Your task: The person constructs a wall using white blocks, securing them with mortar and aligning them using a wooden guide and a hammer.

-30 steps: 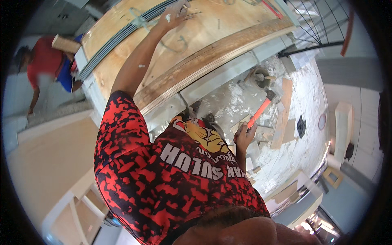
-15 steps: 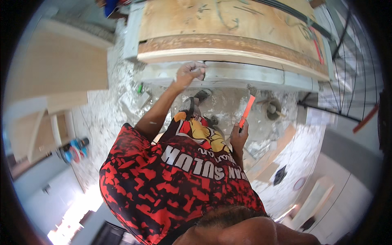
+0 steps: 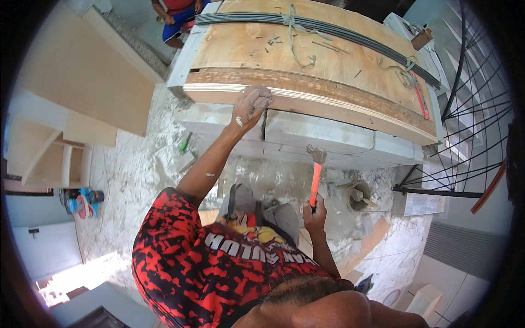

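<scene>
My left hand (image 3: 252, 106), dusted grey and white, is at the front edge of the layered plywood boards (image 3: 339, 106); its bent fingers grip over that edge. Below the boards, pale blocks (image 3: 317, 131) form a low wall with dark joints between them. In my right hand (image 3: 314, 216) is a hammer (image 3: 315, 177) with an orange handle. The fingers close round the dark lower end of the handle. Its head, caked in grey, points up and stands close to the front of the blocks.
A bundle of grey rods (image 3: 339, 30) lies across the boards. To the right are a bucket (image 3: 358, 197) with a tool in it and a black metal rack (image 3: 454, 191). Wooden panels (image 3: 93, 71) stand at left. Another person (image 3: 178, 16) is at the far left.
My left hand has gone from a pinch in front of the blocks to the plywood edge. The hammer has moved left and stands more upright. The view has shifted, showing more of the block tops.
</scene>
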A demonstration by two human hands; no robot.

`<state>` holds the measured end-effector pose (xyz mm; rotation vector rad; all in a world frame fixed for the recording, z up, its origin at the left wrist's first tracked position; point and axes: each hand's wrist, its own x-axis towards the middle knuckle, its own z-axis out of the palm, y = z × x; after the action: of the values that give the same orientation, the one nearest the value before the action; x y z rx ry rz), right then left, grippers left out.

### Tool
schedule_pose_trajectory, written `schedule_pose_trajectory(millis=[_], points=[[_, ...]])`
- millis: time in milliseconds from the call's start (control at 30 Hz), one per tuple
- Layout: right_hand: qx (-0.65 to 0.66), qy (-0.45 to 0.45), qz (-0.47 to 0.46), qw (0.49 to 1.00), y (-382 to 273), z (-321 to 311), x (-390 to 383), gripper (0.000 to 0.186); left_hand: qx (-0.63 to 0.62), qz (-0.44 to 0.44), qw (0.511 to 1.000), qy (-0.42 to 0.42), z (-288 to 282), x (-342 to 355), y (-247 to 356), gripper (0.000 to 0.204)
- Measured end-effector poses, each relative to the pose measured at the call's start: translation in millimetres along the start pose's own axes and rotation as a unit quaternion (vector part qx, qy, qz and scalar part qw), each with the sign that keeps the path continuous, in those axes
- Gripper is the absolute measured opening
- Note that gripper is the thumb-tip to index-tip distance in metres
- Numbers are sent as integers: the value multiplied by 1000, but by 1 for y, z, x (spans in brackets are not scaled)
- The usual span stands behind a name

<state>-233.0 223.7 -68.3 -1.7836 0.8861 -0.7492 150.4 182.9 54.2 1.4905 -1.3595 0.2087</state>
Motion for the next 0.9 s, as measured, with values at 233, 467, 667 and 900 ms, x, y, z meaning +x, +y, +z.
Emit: schedule_pose_trajectory(millis=[233,467,667,900], points=[[147,44,-51,987,101,52,53,30,-7,108,994,20,39,-11,-33,16],[85,94,-259,957,205,92,120,30,76,303,947,81,65,-10,-58,17],[99,126,-363,918,199,106,142,31,246,380,890,58,50,-8,-68,14],[-16,120,-368,922,178,34,151,42,261,433,862,49,56,17,-70,12]])
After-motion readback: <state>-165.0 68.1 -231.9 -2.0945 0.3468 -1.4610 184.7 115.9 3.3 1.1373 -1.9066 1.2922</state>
